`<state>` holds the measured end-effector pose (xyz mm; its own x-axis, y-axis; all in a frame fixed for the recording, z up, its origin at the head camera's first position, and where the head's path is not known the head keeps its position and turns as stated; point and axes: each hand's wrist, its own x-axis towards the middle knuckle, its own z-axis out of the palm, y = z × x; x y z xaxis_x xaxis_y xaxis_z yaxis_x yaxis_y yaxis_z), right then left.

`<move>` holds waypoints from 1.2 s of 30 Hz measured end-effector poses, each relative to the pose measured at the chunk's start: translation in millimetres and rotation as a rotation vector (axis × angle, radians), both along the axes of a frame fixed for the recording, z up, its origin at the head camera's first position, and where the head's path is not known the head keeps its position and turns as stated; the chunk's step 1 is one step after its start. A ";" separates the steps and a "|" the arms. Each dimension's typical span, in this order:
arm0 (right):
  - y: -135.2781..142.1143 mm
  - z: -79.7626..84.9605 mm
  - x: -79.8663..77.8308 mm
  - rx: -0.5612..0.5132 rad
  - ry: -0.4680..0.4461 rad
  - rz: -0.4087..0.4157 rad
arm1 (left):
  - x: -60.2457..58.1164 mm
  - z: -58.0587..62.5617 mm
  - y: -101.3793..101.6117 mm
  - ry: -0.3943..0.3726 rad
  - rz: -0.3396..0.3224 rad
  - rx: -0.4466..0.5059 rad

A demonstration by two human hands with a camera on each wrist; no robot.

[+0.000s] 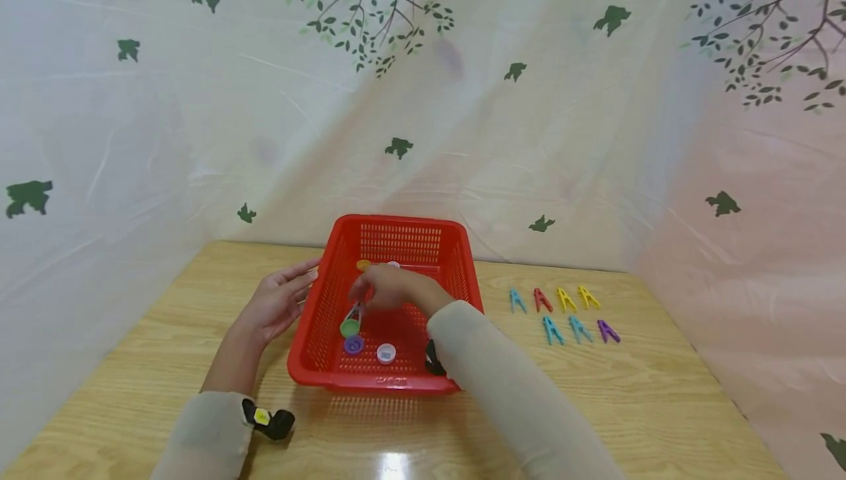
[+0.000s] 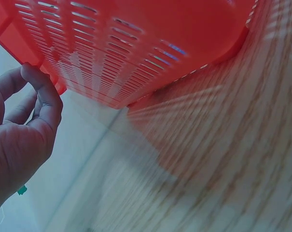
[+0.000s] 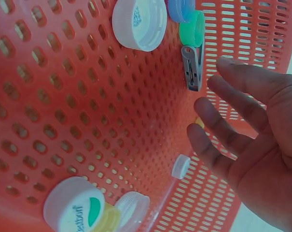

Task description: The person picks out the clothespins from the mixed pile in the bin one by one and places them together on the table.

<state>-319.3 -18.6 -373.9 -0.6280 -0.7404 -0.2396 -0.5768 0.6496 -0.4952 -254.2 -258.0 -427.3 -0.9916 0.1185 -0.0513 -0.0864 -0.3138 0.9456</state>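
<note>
My right hand (image 1: 390, 287) is inside a red plastic basket (image 1: 471, 274). In the right wrist view its fingers are spread, with nothing between them. Close to the fingertips stands a grey clothespin (image 3: 192, 70), its end at a green bottle cap (image 3: 193, 31). Next to that cap lies a purple-blue cap (image 1: 354, 345), and a white cap (image 1: 386, 353) is nearer the front wall. An orange cap (image 1: 363, 265) sits toward the back left. My left hand (image 1: 280, 302) is at the basket's left side, fingers loosely extended and fingertips right at the rim.
Several clothespins in blue, red, yellow and purple lie in two rows right of the basket, among them a red clothespin (image 1: 543, 299) and a purple clothespin (image 1: 608, 331). More caps, including a lettered white cap (image 3: 76, 208), are in the basket. The wooden table (image 1: 661, 406) meets a curtain behind.
</note>
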 end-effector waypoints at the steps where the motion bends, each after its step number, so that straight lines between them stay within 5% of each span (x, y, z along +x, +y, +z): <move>1: 0.2 -0.7 -0.2 0.003 -0.010 0.004 | 0.0 0.0 0.0 0.001 0.000 0.002; 11: 1.6 -3.5 -3.2 0.037 -0.043 0.031 | -0.4 0.7 -0.7 0.009 -0.010 0.014; 29: 5.2 -6.2 -5.7 0.020 0.008 -0.067 | -0.8 1.7 -0.9 -0.011 -0.008 0.011; 36: 5.2 -7.0 -4.8 0.051 -0.076 -0.059 | -0.6 0.9 -0.3 -0.019 0.002 -0.009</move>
<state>-324.1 -13.4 -380.9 -0.6486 -0.6885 -0.3245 -0.4991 0.7066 -0.5016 -254.7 -258.2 -426.4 -0.9907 0.1160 -0.0710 -0.1036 -0.3058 0.9465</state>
